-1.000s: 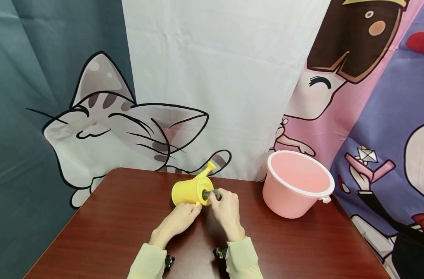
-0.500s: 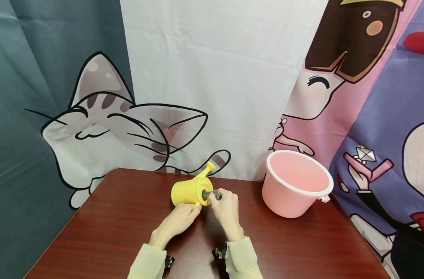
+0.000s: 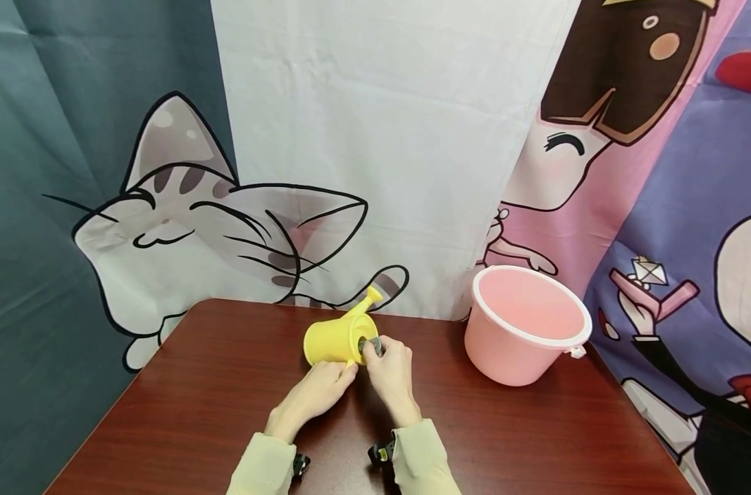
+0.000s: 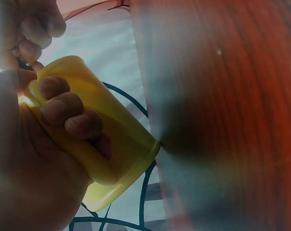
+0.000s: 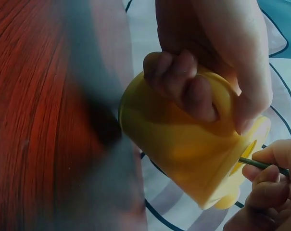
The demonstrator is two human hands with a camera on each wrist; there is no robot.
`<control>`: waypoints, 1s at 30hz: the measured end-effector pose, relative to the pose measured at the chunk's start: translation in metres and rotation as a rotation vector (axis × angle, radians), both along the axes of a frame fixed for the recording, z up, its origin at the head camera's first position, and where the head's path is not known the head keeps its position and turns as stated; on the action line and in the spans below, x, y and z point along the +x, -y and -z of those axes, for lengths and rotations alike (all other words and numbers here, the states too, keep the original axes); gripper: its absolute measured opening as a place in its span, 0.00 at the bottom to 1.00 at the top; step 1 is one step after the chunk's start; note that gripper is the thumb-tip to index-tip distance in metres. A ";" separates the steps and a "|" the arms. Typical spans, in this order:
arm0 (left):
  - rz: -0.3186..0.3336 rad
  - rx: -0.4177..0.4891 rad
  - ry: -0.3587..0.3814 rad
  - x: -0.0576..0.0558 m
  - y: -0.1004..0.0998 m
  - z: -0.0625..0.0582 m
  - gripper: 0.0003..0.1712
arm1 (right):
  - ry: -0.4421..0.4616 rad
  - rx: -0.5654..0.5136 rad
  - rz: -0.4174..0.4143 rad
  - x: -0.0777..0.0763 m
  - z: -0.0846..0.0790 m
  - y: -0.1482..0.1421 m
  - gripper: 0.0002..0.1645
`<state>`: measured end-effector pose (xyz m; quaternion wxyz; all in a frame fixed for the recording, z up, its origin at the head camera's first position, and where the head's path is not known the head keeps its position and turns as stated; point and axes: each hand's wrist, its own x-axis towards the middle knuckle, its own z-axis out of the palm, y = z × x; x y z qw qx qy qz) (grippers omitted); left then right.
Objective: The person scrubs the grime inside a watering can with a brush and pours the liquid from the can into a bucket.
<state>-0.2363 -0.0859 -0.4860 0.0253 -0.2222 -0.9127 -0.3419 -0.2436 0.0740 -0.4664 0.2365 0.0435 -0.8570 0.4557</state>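
A yellow watering can (image 3: 328,342) is tipped on its side, its open top facing right and its spout pointing up and away. My left hand (image 3: 318,392) grips the can's handle, fingers curled through it in the left wrist view (image 4: 63,110). My right hand (image 3: 390,371) pinches a slim dark grey-green stick (image 5: 256,163) between thumb and fingers at the can's opening. One end of the stick runs into the can and is hidden there; a rounded grey end (image 3: 380,346) shows by my fingers.
A pink bucket (image 3: 508,357) with a white rim stands at the right rear of the brown wooden table (image 3: 214,412). Behind the table hangs a printed cloth (image 3: 412,158) with a cartoon cat.
My right hand has moved left toward the can, carrying the stick deeper into the opening. The left hand and watering can have stayed in place.
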 end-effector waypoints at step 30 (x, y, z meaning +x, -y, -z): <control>-0.007 0.005 -0.007 0.001 -0.002 -0.001 0.28 | -0.138 0.089 0.066 0.009 -0.020 -0.010 0.18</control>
